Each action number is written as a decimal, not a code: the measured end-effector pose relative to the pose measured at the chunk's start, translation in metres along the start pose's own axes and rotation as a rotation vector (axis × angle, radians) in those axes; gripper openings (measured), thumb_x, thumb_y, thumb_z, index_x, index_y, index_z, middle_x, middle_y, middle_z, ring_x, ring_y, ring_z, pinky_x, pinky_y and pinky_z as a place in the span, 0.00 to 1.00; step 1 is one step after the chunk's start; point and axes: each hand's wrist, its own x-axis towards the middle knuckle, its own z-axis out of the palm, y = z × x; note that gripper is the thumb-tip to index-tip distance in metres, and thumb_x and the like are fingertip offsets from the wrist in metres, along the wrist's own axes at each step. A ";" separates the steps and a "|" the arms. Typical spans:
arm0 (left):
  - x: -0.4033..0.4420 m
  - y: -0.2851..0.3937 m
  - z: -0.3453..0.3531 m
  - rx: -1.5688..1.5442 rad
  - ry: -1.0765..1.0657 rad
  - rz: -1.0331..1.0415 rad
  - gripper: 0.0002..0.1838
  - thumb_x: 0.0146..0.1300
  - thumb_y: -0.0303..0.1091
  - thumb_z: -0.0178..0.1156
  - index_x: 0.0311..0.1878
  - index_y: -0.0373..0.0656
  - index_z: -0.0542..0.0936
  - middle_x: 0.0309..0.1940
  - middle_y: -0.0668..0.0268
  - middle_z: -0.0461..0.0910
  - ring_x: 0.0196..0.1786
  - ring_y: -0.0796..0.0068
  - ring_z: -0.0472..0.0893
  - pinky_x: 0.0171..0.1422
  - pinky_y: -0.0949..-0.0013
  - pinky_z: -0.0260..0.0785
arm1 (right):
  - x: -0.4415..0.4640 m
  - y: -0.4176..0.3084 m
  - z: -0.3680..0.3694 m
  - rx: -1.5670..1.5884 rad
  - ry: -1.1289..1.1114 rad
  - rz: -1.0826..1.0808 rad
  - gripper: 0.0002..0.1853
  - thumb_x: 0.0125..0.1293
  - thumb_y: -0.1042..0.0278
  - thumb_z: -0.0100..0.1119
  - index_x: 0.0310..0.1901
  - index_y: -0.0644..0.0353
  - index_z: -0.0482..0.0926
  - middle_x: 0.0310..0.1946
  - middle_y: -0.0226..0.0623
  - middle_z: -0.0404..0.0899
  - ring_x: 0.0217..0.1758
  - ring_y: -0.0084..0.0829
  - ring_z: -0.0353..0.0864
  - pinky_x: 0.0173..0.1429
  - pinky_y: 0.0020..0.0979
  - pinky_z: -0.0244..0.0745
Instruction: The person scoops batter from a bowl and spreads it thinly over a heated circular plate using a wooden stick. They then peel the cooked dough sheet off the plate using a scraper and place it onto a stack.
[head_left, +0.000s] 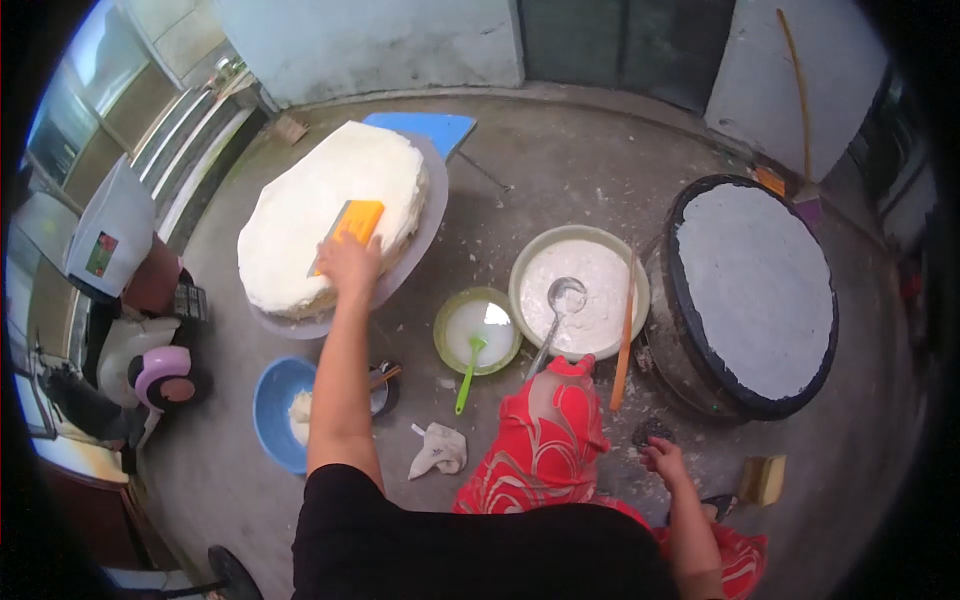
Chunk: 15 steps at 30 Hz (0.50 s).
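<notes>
My left hand [350, 262] is closed on a yellow scraper [357, 220] with a grey metal edge. The scraper rests on a thick stack of pale, thin round sheets [320, 180], which look like flatbreads or crepes. My right hand [662, 460] is low on the right, fingers apart, with nothing visible in it. Just beyond its fingertips is a dark roundish pad [653, 432]; whether they touch I cannot tell. To the right, a large round black griddle [832, 340] carries a thin whitish sheet of batter [755, 290].
Ahead stands a bowl of thick batter [590, 330] with a ladle [548, 335] and a wooden stick [625, 340]. A smaller bowl [443, 350] holds whitish liquid and a green brush [468, 380]. Nearby are a blue basin [270, 400], a cloth [438, 452] and a block [762, 480].
</notes>
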 end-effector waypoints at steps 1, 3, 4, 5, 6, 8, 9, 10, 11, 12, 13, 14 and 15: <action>0.005 -0.008 -0.005 0.033 -0.157 -0.029 0.30 0.51 0.57 0.53 0.45 0.38 0.74 0.45 0.50 0.73 0.51 0.51 0.70 0.55 0.55 0.59 | -0.002 0.001 0.000 -0.019 -0.009 0.005 0.21 0.60 0.70 0.51 0.55 0.64 0.65 0.37 0.36 0.77 0.33 0.25 0.78 0.34 0.25 0.72; 0.014 -0.022 -0.001 0.025 -0.376 -0.054 0.32 0.51 0.61 0.51 0.43 0.38 0.75 0.41 0.51 0.75 0.48 0.53 0.73 0.50 0.56 0.63 | -0.006 0.005 -0.002 -0.009 0.016 0.012 0.21 0.60 0.69 0.50 0.56 0.63 0.65 0.38 0.37 0.77 0.33 0.26 0.78 0.34 0.25 0.72; 0.018 -0.030 0.010 -0.015 -0.441 -0.050 0.31 0.51 0.61 0.51 0.41 0.38 0.76 0.39 0.50 0.77 0.45 0.54 0.76 0.47 0.56 0.66 | -0.004 0.005 0.000 -0.041 -0.018 -0.002 0.21 0.61 0.69 0.50 0.56 0.63 0.65 0.38 0.37 0.77 0.33 0.25 0.78 0.34 0.26 0.73; 0.021 -0.034 0.013 -0.008 -0.413 0.013 0.30 0.51 0.60 0.51 0.38 0.38 0.78 0.36 0.51 0.78 0.41 0.55 0.77 0.44 0.56 0.68 | -0.003 0.004 0.001 -0.070 -0.046 -0.016 0.21 0.61 0.68 0.50 0.55 0.63 0.66 0.38 0.37 0.77 0.33 0.25 0.78 0.34 0.26 0.73; 0.024 -0.038 0.015 -0.003 -0.384 0.080 0.30 0.51 0.60 0.51 0.35 0.37 0.79 0.32 0.51 0.79 0.37 0.56 0.79 0.41 0.56 0.69 | -0.006 -0.002 0.003 -0.072 -0.047 -0.026 0.21 0.61 0.67 0.49 0.56 0.62 0.66 0.39 0.36 0.77 0.33 0.25 0.78 0.35 0.26 0.73; 0.035 -0.043 0.019 0.039 -0.302 0.209 0.18 0.53 0.46 0.51 0.31 0.39 0.80 0.28 0.52 0.79 0.32 0.55 0.79 0.38 0.57 0.70 | -0.002 -0.001 0.007 -0.041 -0.047 -0.066 0.20 0.62 0.67 0.49 0.55 0.61 0.67 0.39 0.35 0.77 0.34 0.24 0.78 0.36 0.25 0.73; 0.045 -0.048 0.019 0.020 -0.247 0.227 0.14 0.53 0.38 0.48 0.28 0.39 0.79 0.27 0.52 0.79 0.31 0.55 0.79 0.37 0.56 0.70 | 0.002 0.002 0.007 -0.011 -0.049 -0.101 0.20 0.61 0.66 0.49 0.55 0.61 0.67 0.39 0.35 0.78 0.34 0.24 0.78 0.37 0.25 0.73; 0.053 -0.050 0.012 -0.014 -0.147 0.205 0.13 0.55 0.37 0.47 0.27 0.39 0.78 0.26 0.52 0.78 0.30 0.55 0.79 0.35 0.57 0.70 | -0.004 -0.007 0.008 -0.060 -0.027 -0.136 0.19 0.61 0.67 0.50 0.53 0.61 0.69 0.38 0.35 0.78 0.34 0.24 0.78 0.38 0.26 0.73; 0.055 -0.046 -0.005 -0.025 -0.051 0.246 0.13 0.55 0.37 0.48 0.29 0.39 0.77 0.25 0.53 0.78 0.29 0.55 0.79 0.34 0.57 0.70 | -0.011 -0.020 0.010 -0.111 -0.006 -0.169 0.17 0.60 0.67 0.51 0.52 0.60 0.71 0.37 0.36 0.78 0.34 0.24 0.78 0.39 0.26 0.73; 0.057 -0.040 -0.025 -0.038 0.045 0.284 0.12 0.55 0.38 0.49 0.30 0.39 0.76 0.24 0.54 0.77 0.28 0.54 0.78 0.33 0.58 0.70 | -0.016 -0.028 0.011 -0.209 0.056 -0.315 0.16 0.59 0.67 0.52 0.49 0.60 0.73 0.35 0.37 0.78 0.34 0.27 0.78 0.39 0.28 0.73; 0.054 -0.032 -0.045 -0.057 0.075 0.318 0.11 0.55 0.37 0.50 0.30 0.39 0.75 0.24 0.55 0.76 0.28 0.54 0.77 0.32 0.58 0.69 | -0.022 -0.037 0.012 -0.312 0.121 -0.453 0.14 0.57 0.68 0.52 0.45 0.59 0.75 0.32 0.39 0.78 0.34 0.30 0.79 0.39 0.29 0.73; 0.046 -0.020 -0.063 -0.074 0.102 0.350 0.10 0.55 0.36 0.52 0.30 0.39 0.73 0.24 0.55 0.75 0.27 0.54 0.76 0.31 0.58 0.68 | -0.031 -0.052 0.016 -0.286 0.166 -0.542 0.13 0.56 0.67 0.54 0.44 0.58 0.75 0.33 0.39 0.78 0.35 0.32 0.79 0.40 0.30 0.73; 0.035 -0.004 -0.080 -0.091 0.102 0.388 0.10 0.55 0.36 0.52 0.30 0.39 0.73 0.24 0.55 0.75 0.27 0.54 0.76 0.31 0.58 0.68 | -0.044 -0.071 0.021 -0.266 0.210 -0.629 0.13 0.55 0.67 0.55 0.43 0.56 0.74 0.35 0.40 0.77 0.37 0.34 0.79 0.41 0.31 0.72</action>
